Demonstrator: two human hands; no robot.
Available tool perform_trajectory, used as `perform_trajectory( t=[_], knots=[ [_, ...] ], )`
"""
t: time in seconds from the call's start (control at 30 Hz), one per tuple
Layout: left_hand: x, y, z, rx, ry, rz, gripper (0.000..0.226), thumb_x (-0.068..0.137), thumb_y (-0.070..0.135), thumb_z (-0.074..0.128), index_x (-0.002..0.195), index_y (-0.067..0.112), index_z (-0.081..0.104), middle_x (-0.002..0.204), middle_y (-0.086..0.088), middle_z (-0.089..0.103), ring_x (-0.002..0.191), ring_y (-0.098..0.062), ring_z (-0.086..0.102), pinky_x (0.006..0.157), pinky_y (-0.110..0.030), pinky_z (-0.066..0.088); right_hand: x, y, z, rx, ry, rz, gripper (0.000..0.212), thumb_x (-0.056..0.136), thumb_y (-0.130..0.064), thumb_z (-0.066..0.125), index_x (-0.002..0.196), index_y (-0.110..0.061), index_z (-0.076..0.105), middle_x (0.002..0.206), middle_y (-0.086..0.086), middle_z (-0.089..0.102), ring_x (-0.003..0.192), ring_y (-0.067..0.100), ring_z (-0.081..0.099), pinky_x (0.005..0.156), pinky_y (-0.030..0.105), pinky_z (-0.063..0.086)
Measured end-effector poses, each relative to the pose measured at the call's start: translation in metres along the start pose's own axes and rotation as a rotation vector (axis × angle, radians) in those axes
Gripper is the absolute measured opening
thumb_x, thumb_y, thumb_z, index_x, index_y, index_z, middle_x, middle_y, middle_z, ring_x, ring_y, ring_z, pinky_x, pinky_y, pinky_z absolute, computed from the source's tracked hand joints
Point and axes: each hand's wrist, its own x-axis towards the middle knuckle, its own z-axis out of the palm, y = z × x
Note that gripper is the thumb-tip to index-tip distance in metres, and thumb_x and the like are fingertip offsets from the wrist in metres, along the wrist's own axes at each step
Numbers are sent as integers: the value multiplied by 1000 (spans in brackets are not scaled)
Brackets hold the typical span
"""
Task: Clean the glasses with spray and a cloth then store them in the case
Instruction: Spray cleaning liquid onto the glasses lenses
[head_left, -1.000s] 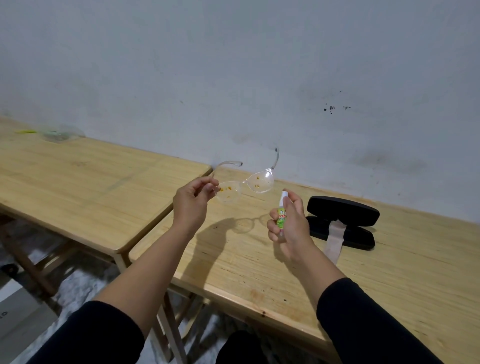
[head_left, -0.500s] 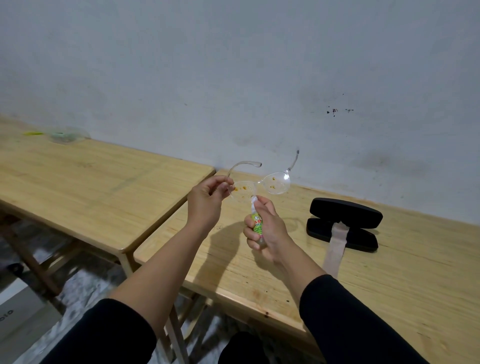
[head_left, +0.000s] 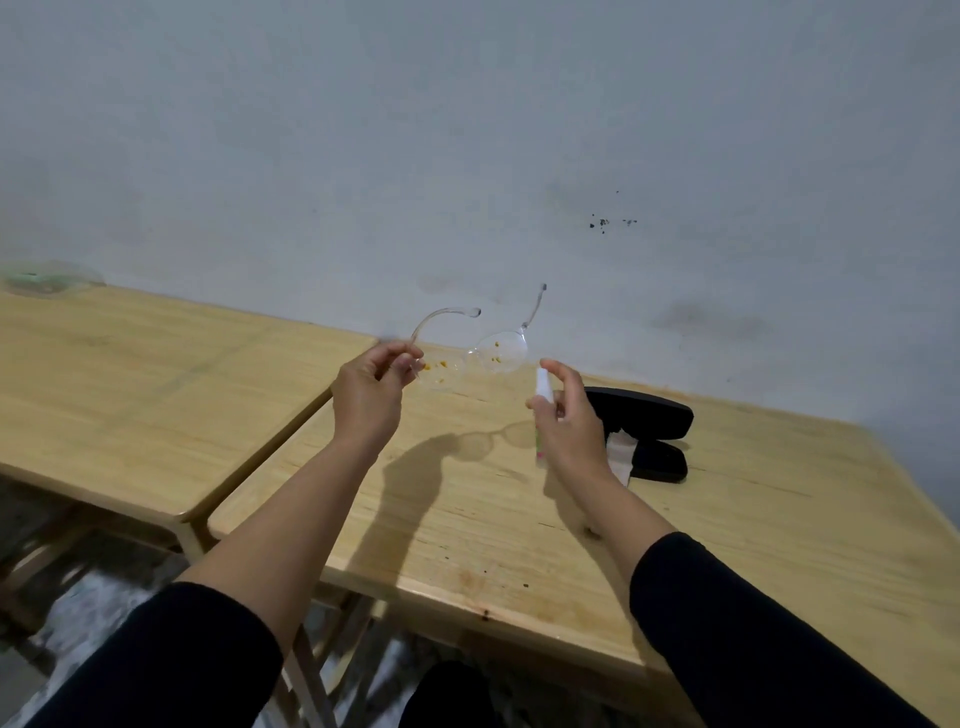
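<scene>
Clear glasses (head_left: 480, 353), lenses dotted with yellow specks, hang in the air above the table (head_left: 753, 545), pinched at one corner by the left hand (head_left: 370, 391). Just beside them the right hand (head_left: 569, 426) grips a small spray bottle (head_left: 542, 410), forefinger on top. Behind lies the open black case (head_left: 652, 431) with a cloth (head_left: 621, 449).

I work in a plain, bare room: two wooden tables (head_left: 156, 395) stand against a stained grey wall (head_left: 467, 156) on a mottled floor (head_left: 88, 613).
</scene>
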Motion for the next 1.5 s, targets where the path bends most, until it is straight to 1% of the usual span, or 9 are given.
perform_trajectory(
  t=[0.13,0.23,0.3,0.63,0.83,0.93,1.2,1.37,1.5],
  knots=[
    [-3,5,24,-30,-55,-1,27,92,3,50,79,21,66,82,1,66,89,-20,68,77,-12,50,-2,-2,-44,-59,170,-63,36,88,-18,53,118,-39,54,80,-2,59,73,18,58,62,40,59],
    [-7,8,47,-41,-112,0,31,92,5,51,76,26,66,82,3,68,90,-20,69,88,-26,50,-8,-3,-81,-88,302,-98,37,85,-13,60,117,-31,59,85,-4,61,71,5,58,55,4,48],
    [-13,11,65,-50,-156,1,31,92,6,52,75,27,67,80,5,68,89,-19,69,90,-30,50,-15,-3,-107,-142,380,-120,37,84,-13,63,117,-28,61,88,-5,63,73,-4,57,56,-4,39],
    [-62,21,164,-100,-358,11,27,92,9,54,76,26,66,79,5,68,73,1,68,85,-26,51,-88,18,-239,-184,689,-34,29,83,-20,65,112,-26,66,94,-6,66,82,0,61,59,0,44],
    [-97,28,208,-114,-437,22,15,91,5,53,88,11,67,83,-2,67,72,2,66,70,-4,49,-134,41,-299,-254,785,73,38,83,-16,66,119,-28,62,108,-4,64,87,-1,57,74,10,46],
    [-106,23,219,-89,-473,15,19,92,9,53,84,18,68,80,3,68,71,8,65,79,-15,51,-146,58,-309,-277,796,124,38,83,-18,66,119,-30,61,112,-3,65,98,6,59,79,17,47],
    [-119,21,231,-10,-473,13,21,92,15,53,80,27,66,81,12,67,67,18,60,69,-1,45,-161,86,-313,-321,777,192,40,86,-17,65,124,-27,58,117,0,63,82,-7,53,58,3,41],
    [-119,13,232,-24,-493,-6,23,91,16,56,77,30,66,78,15,69,76,6,66,83,-22,49,-162,91,-313,-330,748,179,38,87,-16,63,124,-25,58,108,-5,60,79,-10,52,54,1,44],
    [-119,9,233,-38,-500,-15,22,90,14,58,77,30,67,83,12,68,78,4,67,85,-22,49,-163,92,-313,-363,729,165,35,88,-15,61,122,-25,57,110,0,62,77,-7,54,55,-1,43]
  ],
)
